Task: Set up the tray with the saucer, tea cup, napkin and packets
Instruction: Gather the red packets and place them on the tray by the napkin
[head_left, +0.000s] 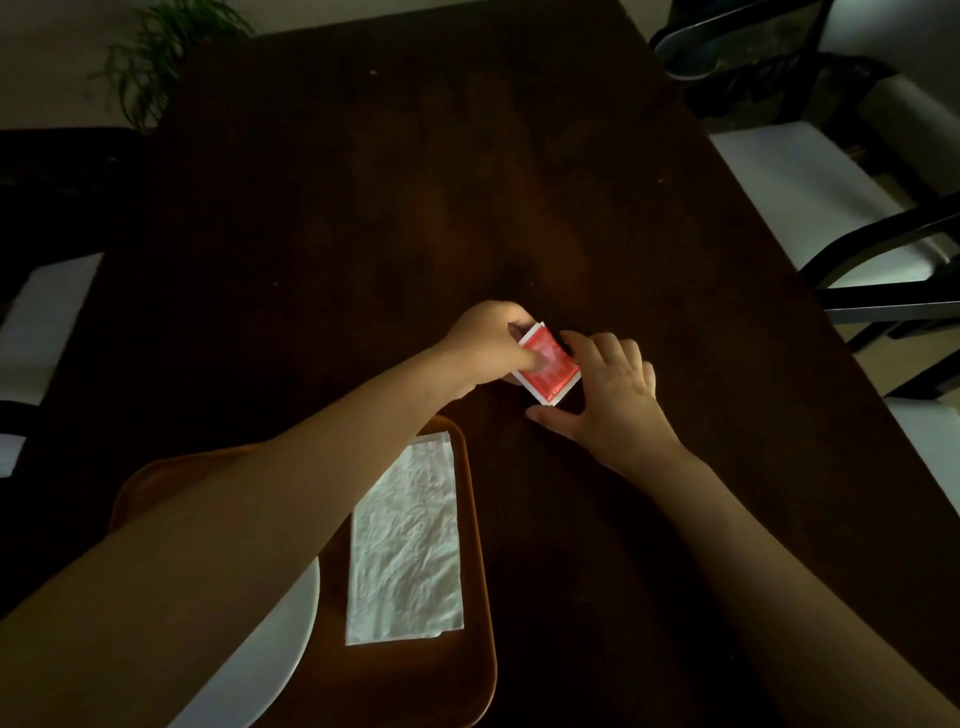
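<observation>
I am leaning over a dark brown wooden table (363, 218), its far stretch lying bare and dim. An orange-brown tray (475, 525) is sitting directly on it at the near edge, left of centre. Beyond the tray's far right corner, red packets (553, 371) with white edges are resting against the tabletop, though I cannot tell whether they are lying flat on the wood or slightly lifted.

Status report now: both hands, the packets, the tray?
Left hand pinching red packets above table; right hand open beside. Napkin, saucer on tray. Path clear.
</observation>
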